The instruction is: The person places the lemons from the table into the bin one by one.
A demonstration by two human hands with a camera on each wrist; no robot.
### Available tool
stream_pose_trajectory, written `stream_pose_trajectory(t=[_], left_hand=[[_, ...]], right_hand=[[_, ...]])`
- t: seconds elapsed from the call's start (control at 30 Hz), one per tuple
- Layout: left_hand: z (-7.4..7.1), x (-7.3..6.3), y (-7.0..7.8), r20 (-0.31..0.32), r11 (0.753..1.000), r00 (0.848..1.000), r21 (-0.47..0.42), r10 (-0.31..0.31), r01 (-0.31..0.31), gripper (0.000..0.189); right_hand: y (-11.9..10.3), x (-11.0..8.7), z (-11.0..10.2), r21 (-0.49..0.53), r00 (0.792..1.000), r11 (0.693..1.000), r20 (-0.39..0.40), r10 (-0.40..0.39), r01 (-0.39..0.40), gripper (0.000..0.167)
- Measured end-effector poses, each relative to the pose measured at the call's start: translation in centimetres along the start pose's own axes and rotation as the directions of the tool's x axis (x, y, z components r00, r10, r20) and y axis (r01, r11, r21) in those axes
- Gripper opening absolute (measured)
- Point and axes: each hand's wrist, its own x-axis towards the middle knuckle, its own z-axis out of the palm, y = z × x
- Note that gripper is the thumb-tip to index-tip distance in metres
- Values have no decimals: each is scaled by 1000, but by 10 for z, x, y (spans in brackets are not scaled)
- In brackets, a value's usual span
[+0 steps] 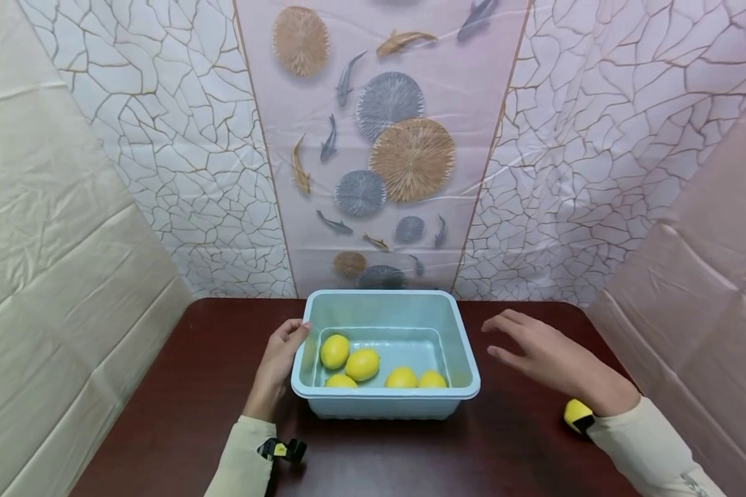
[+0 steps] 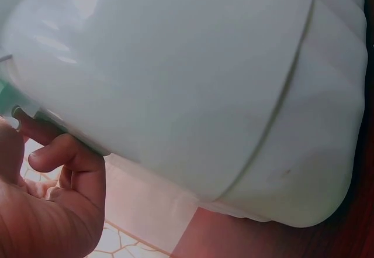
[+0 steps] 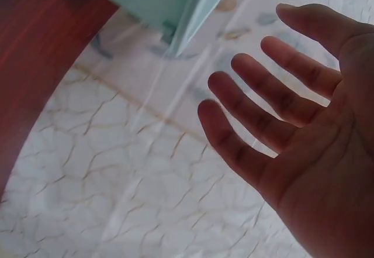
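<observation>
A light blue plastic basin (image 1: 385, 407) stands upright on the table with several lemons (image 1: 362, 364) lying in it, gathered toward its left and near side. My left hand (image 1: 281, 355) holds the basin's left rim, thumb over the edge. In the left wrist view the basin's pale outer wall (image 2: 175, 82) fills most of the picture, and the left hand's fingers (image 2: 76, 161) curl at its rim. Off the basin's right side, my right hand (image 1: 531, 345) hovers apart from it. The right wrist view shows that hand's fingers (image 3: 266, 117) spread and slightly bent, holding nothing.
The dark red-brown table (image 1: 224, 386) extends around the basin. Behind it hangs a patterned cloth (image 1: 373, 241), with pale fabric walls on both sides. A black wrist device (image 1: 282, 450) sits on the left sleeve. Beside the right wrist is a yellow and black object (image 1: 577, 414), partly hidden.
</observation>
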Motion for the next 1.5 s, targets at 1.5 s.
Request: stream_pose_trajectory(t=[1.5], left_hand=[[0,1,-2,2,1000,1000,-19,14,-14,35]], right_hand=[[94,-131,81,-128,836,845,131,533,-519,54]])
